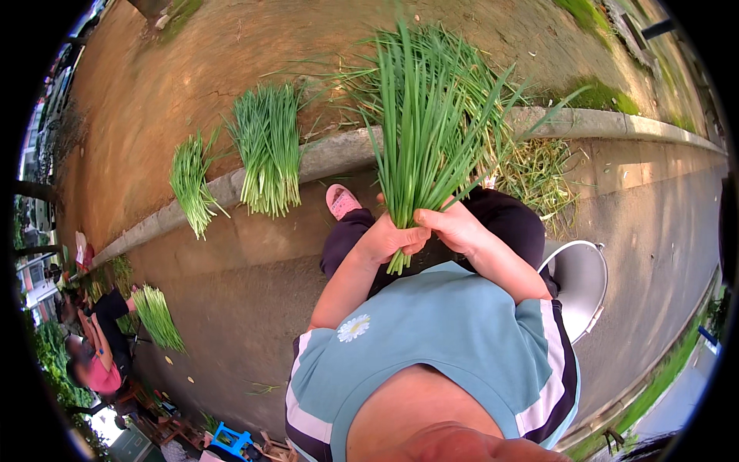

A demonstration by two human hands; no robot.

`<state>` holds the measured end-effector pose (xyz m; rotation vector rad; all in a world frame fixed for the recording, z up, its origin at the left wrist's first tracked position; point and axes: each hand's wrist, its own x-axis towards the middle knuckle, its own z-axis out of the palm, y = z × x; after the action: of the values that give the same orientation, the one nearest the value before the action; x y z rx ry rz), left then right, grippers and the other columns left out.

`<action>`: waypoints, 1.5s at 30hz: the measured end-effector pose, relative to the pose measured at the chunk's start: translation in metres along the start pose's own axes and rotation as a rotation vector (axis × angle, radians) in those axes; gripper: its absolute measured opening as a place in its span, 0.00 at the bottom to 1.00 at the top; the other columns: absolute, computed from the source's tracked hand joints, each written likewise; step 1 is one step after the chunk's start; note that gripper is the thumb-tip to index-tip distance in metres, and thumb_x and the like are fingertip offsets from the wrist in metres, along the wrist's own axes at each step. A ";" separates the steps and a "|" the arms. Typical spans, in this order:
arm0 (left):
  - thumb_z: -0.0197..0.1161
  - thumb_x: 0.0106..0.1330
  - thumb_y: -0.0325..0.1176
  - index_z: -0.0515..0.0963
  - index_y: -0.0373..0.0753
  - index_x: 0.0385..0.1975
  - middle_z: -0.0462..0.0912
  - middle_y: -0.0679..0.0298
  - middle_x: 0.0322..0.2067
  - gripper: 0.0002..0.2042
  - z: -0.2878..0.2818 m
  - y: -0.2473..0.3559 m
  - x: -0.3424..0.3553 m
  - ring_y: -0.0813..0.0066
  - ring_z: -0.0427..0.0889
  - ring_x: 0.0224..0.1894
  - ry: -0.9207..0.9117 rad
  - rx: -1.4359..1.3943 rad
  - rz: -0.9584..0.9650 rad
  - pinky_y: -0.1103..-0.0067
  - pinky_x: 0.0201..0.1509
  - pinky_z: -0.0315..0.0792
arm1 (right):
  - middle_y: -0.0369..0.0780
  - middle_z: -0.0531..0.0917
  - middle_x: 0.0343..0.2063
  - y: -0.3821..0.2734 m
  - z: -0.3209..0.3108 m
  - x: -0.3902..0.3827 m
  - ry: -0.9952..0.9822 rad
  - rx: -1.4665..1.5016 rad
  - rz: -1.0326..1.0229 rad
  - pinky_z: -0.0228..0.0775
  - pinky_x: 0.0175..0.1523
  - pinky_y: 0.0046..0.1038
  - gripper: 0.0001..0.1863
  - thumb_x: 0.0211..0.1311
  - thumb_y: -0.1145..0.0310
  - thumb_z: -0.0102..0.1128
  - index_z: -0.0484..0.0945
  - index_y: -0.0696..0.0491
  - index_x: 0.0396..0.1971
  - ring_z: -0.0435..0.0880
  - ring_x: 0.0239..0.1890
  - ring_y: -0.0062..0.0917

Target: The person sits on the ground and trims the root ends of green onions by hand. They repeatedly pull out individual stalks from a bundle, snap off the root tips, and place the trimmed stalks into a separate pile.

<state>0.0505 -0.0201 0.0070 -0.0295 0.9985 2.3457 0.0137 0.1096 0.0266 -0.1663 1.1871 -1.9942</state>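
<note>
A bunch of long, flat-leaved garlic chives [419, 138] stands upright in front of my chest, its green tips pointing away from me. My left hand [394, 237] is wrapped round the pale lower stems, and the cut ends poke out below it. From the other side my right hand [456, 227] closes on the same stems, thumb laid across them; some of its fingers are hidden behind the leaves. Beyond the bunch, a loose heap of chives [462, 65] spreads over the bare soil, partly covered by the bunch.
Two sorted bundles, a larger chive bundle [269, 150] and a smaller chive bundle [192, 181], lie across the curb [339, 152]. Trimmed leaf scraps [543, 177] litter the right side. A white bucket [583, 281] stands by my right elbow. Another person [104, 373] sits far left near more chives [158, 317].
</note>
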 end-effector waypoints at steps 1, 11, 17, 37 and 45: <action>0.64 0.47 0.38 0.68 0.37 0.22 0.63 0.71 0.09 0.14 -0.004 -0.004 0.000 0.85 0.60 0.09 -0.046 0.023 -0.039 0.88 0.10 0.52 | 0.43 0.69 0.44 -0.005 0.002 0.000 0.009 0.036 -0.015 0.69 0.39 0.27 0.34 0.40 0.57 0.62 0.61 0.59 0.47 0.70 0.43 0.27; 0.61 0.50 0.34 0.68 0.35 0.21 0.67 0.67 0.12 0.11 0.002 -0.003 0.007 0.83 0.64 0.10 -0.163 0.053 -0.265 0.87 0.12 0.58 | 0.41 0.70 0.40 -0.024 -0.010 0.002 0.124 0.382 -0.116 0.65 0.47 0.30 0.39 0.44 0.62 0.60 0.50 0.54 0.55 0.70 0.44 0.29; 0.59 0.52 0.32 0.67 0.34 0.24 0.65 0.68 0.14 0.10 0.003 -0.008 0.006 0.85 0.59 0.11 -0.119 -0.015 -0.347 0.87 0.11 0.52 | 0.40 0.70 0.39 -0.046 -0.050 0.010 0.262 0.364 -0.303 0.66 0.45 0.29 0.34 0.47 0.62 0.57 0.53 0.54 0.53 0.71 0.42 0.27; 0.46 0.61 0.40 0.57 0.46 0.13 0.52 0.75 0.06 0.15 -0.035 0.016 0.006 0.85 0.50 0.10 0.380 -0.681 0.638 0.87 0.16 0.50 | 0.37 0.79 0.28 -0.026 -0.254 0.039 0.957 -0.783 -0.365 0.65 0.36 0.20 0.12 0.51 0.65 0.53 0.75 0.55 0.34 0.77 0.31 0.21; 0.45 0.61 0.40 0.54 0.46 0.11 0.51 0.75 0.05 0.17 -0.034 0.016 0.000 0.85 0.50 0.09 0.397 -0.718 0.598 0.87 0.16 0.49 | 0.37 0.77 0.23 0.005 -0.178 0.068 0.788 -1.706 0.070 0.67 0.30 0.29 0.15 0.48 0.52 0.51 0.74 0.48 0.28 0.76 0.27 0.31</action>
<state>0.0352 -0.0519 -0.0069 -0.5606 0.2749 3.2259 -0.1137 0.1838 -0.0936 -0.1480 3.0104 -0.3987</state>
